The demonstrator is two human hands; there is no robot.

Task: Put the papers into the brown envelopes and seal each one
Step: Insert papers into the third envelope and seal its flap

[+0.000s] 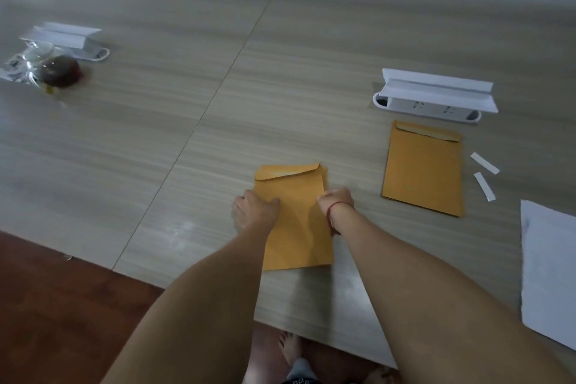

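Note:
A brown envelope (296,221) lies flat on the table in front of me, its flap folded down at the far end. My left hand (254,210) presses flat on its left edge. My right hand (336,198), a red string at the wrist, rests fisted on its right edge; I cannot tell whether it pinches the paper. A second brown envelope (424,168) lies to the right with its flap down. A stack of white papers (548,271) sits at the right edge.
Two white peeled strips (484,174) lie right of the second envelope. A white power strip with folded paper on it (436,97) stands behind it. At far left are another white holder (67,39), a glass and a dark round object (59,70). The table's near edge (218,302) runs diagonally.

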